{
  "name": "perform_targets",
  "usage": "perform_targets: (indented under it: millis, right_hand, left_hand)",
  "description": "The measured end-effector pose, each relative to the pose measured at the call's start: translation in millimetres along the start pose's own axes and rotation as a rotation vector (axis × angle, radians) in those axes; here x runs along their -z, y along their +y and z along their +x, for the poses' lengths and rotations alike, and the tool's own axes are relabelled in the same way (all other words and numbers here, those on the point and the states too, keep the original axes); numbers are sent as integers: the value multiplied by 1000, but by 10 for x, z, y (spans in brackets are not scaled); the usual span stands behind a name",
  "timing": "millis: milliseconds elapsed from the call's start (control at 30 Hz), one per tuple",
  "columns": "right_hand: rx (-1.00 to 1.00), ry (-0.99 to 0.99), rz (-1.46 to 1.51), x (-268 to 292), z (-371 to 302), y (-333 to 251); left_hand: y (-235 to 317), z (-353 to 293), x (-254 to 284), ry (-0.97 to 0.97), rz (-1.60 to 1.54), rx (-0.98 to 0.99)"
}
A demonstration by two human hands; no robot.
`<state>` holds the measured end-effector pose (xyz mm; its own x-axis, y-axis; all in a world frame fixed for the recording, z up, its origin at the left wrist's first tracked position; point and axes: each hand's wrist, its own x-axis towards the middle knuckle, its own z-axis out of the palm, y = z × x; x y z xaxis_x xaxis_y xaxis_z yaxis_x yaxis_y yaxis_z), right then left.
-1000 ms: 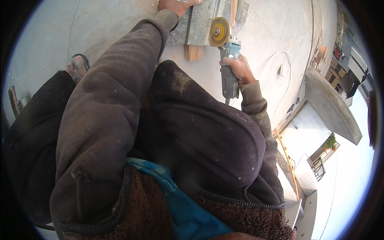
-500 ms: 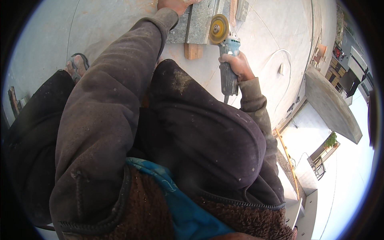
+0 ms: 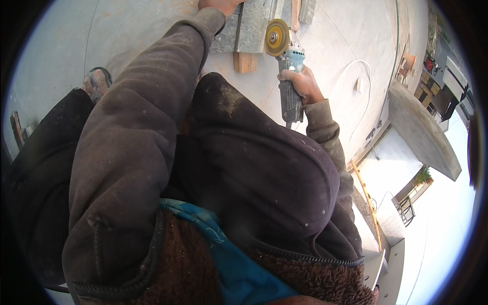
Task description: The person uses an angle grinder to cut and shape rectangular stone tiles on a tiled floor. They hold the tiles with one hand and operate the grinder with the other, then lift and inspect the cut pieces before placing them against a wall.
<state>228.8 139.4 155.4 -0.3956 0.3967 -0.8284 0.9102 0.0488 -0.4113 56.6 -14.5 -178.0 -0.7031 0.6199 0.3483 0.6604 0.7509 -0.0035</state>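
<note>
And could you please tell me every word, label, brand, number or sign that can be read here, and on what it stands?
No text can be read with certainty.
Angle grinder in the right hand: any marking on its body is too small to read.
Yellow disc: no readable lettering.
Blue cloth: pale marks, too unclear to read.

No words or numbers can be read here. The blue cloth [image 3: 241,256], closer to the body than the right hand [image 3: 302,85], has a thin pale mark [image 3: 217,237] on it, too faint to read. On the grinder [image 3: 291,96] in that hand, and on its yellow disc [image 3: 270,46] just past the fingers, any print is too small to tell.
</note>
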Motion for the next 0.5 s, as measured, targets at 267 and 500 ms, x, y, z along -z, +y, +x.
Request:
perform_targets:
  millis: [267, 500]
  right_hand:
    - [-29, 29, 23, -3, -73, 138]
    - [-13, 23, -1, -7, -39, 30]
  left_hand:
    - [-11, 262, 598, -54, -272, -75]
    - [-141, 317, 828, -128, -419, -28]
